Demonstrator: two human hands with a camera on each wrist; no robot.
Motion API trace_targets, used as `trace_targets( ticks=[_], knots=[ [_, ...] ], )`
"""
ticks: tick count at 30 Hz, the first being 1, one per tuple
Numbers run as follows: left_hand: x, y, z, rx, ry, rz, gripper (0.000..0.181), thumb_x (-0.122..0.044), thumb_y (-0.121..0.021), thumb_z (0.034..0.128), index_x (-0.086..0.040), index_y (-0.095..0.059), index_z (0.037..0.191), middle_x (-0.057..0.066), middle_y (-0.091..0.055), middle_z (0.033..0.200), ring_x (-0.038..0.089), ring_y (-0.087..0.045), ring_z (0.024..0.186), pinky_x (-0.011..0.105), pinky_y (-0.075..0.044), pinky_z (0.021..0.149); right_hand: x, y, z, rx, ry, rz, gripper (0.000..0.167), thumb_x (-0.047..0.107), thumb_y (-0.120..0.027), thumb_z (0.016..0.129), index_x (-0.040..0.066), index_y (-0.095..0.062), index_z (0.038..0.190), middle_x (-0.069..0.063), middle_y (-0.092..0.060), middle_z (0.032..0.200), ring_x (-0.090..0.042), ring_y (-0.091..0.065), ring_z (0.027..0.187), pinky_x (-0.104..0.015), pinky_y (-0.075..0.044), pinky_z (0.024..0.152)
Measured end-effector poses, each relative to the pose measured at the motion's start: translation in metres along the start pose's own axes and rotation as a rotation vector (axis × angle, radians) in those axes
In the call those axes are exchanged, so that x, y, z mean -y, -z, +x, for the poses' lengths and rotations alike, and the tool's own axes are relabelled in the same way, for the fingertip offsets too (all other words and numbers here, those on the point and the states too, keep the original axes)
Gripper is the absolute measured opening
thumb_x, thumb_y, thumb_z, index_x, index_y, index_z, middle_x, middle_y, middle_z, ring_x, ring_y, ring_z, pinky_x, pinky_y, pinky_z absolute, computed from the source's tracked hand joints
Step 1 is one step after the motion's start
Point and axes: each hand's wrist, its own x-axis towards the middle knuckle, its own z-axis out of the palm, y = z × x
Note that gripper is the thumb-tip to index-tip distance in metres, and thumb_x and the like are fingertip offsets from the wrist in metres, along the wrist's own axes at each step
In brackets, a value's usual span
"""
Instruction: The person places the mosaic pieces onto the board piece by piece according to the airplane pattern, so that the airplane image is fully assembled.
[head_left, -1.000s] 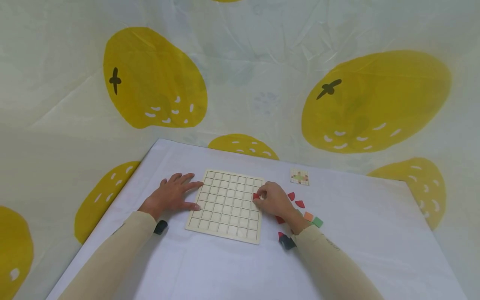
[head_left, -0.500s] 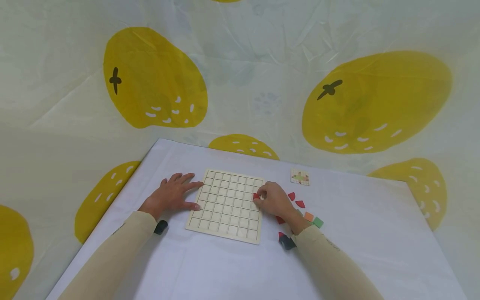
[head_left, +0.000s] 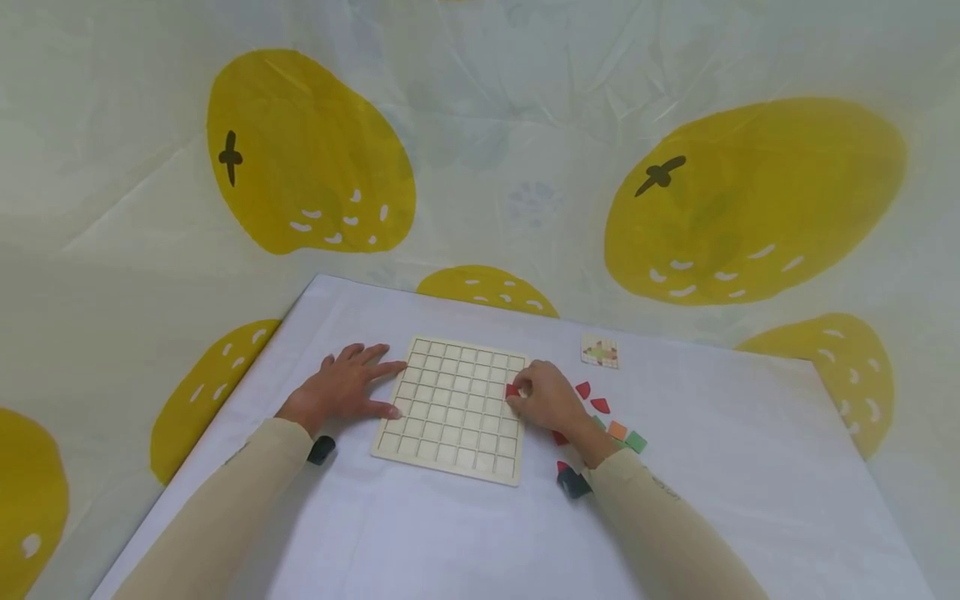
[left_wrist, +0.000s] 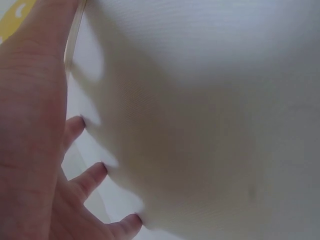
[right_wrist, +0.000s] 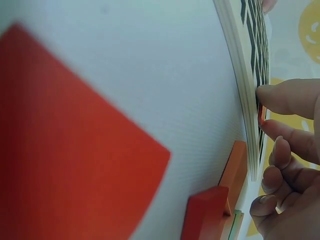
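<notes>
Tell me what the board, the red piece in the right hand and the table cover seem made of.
Board: probably wood, pale and matte; its edge shows layered lines, like plywood.
Red piece: plain red, finish unclear, perhaps painted wood; too little shows.
Table cover: likely fabric, white and dull; the left wrist view shows faint weave-like lines.

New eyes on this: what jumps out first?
Probably the large yellow fruit shapes printed on the pale backdrop, behind and above the white table. Next, the wooden grid board on the table, with the left hand spread at its left edge. Then the right hand, pinching a small red piece at the board's right side.
</notes>
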Motion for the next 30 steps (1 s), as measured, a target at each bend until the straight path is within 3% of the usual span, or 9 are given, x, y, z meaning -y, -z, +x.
trace_targets(
  ticks=[11,14,21,30],
  knots=[
    [0.006,0.005,0.001,0.066,-0.019,-0.027,0.101,-0.08,-0.073,0.0745,-0.04,-0.037,0.161,0.01,-0.023,0.175,0.05,-0.022,0.157,0.081,-0.025,0.116,-0.005,0.002,-0.001,-0.017,0.036,0.068,0.02,0.023,-0.08,0.088,0.014,-0.079,0.106,-0.001,-0.066,0.099,-0.021,-0.056,0.094,-0.037,-0.053,0.088],
    [0.007,0.004,0.002,0.065,-0.014,-0.031,0.102,-0.08,-0.073,0.0734,-0.041,-0.037,0.161,0.01,-0.023,0.175,0.05,-0.022,0.157,0.081,-0.024,0.116,-0.012,0.006,-0.002,-0.026,0.045,0.135,0.016,0.02,-0.078,0.088,0.015,-0.079,0.103,-0.001,-0.068,0.098,-0.021,-0.057,0.092,-0.035,-0.051,0.084],
    [0.005,0.002,0.001,0.047,-0.023,-0.039,0.102,-0.079,-0.074,0.0727,-0.04,-0.04,0.16,0.011,-0.026,0.174,0.049,-0.024,0.156,0.081,-0.026,0.115,-0.031,0.025,-0.01,0.019,-0.056,0.208,0.021,0.021,-0.073,0.092,0.015,-0.076,0.112,-0.004,-0.067,0.106,-0.024,-0.058,0.099,-0.035,-0.055,0.083],
    [0.003,0.0,0.002,0.017,-0.02,-0.005,0.1,-0.08,-0.074,0.0728,-0.041,-0.041,0.159,0.011,-0.028,0.173,0.048,-0.028,0.154,0.081,-0.029,0.114,-0.064,0.05,-0.027,-0.009,0.017,0.217,0.024,0.016,-0.076,0.094,0.006,-0.076,0.115,-0.01,-0.071,0.107,-0.025,-0.059,0.097,-0.031,-0.054,0.08]
  ],
)
